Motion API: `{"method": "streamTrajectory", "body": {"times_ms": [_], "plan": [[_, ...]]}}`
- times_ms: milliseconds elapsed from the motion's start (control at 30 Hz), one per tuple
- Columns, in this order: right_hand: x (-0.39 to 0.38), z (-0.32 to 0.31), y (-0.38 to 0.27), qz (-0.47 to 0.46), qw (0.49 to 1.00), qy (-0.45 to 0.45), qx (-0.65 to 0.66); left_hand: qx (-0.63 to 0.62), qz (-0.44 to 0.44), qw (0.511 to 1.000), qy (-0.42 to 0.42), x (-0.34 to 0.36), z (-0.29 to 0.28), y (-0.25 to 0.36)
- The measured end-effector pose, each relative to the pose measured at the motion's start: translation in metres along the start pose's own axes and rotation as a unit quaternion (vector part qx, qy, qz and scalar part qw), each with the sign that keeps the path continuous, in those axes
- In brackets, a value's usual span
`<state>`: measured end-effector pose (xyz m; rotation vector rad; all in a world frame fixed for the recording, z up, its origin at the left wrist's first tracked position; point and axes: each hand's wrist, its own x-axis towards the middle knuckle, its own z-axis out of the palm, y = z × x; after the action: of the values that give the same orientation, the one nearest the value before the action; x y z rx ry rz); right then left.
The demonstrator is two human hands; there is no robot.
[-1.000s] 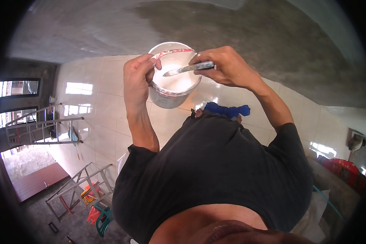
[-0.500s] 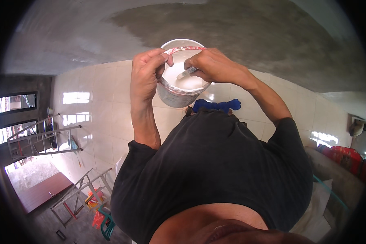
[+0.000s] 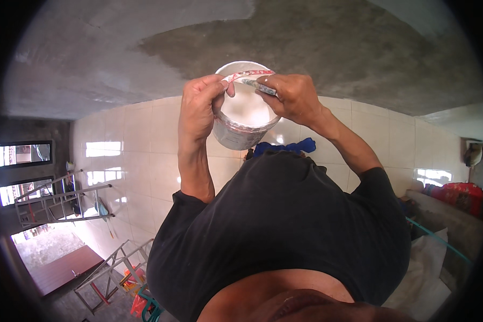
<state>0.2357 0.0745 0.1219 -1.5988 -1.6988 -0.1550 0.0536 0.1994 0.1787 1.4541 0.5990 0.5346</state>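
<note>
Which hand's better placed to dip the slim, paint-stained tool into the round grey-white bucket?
Probably the right hand: it grips the tool over the bucket. The left hand pinches the bucket's curved red-and-white handle.

Lit by daylight from the windows [image 3: 24, 154] and bright doorway [image 3: 48, 244] at left, washed out to white there. Glaring in patches off the glossy floor tiles [image 3: 137, 161]. Gleaming inside the bucket [image 3: 236, 137]. Dimmer along the grey wall [image 3: 316, 48]. Bowed toward the rim, blackened at the corners, softer near the edges.
</note>
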Motion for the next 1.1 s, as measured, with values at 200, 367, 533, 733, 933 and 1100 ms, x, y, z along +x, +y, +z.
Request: {"method": "streamTrajectory", "body": {"times_ms": [200, 367, 533, 733, 933, 1100], "plan": [[-0.013, 0.005, -0.009, 0.010, 0.995, 0.094, -0.016, -0.003, 0.008, 1.000, 0.011, -0.002, -0.002, -0.010], [-0.020, -0.011, -0.019, 0.135, 0.975, 0.106, 0.142, -0.035, 0.027, 0.999, 0.031, -0.002, 0.004, -0.015], [-0.015, -0.005, -0.021, 0.330, 0.865, 0.017, 0.378, -0.029, 0.027, 0.999, 0.035, 0.000, 0.003, -0.023], [-0.019, 0.006, 0.000, 0.387, 0.819, -0.027, 0.424, -0.047, 0.037, 0.997, 0.048, 0.000, 0.004, -0.030], [-0.024, 0.014, -0.005, 0.190, 0.955, 0.093, 0.209, -0.030, 0.030, 0.998, 0.046, -0.003, 0.001, -0.029], [-0.026, 0.023, 0.004, 0.031, 0.992, 0.119, 0.025, -0.030, 0.004, 0.999, 0.040, -0.005, -0.001, -0.025]]}}
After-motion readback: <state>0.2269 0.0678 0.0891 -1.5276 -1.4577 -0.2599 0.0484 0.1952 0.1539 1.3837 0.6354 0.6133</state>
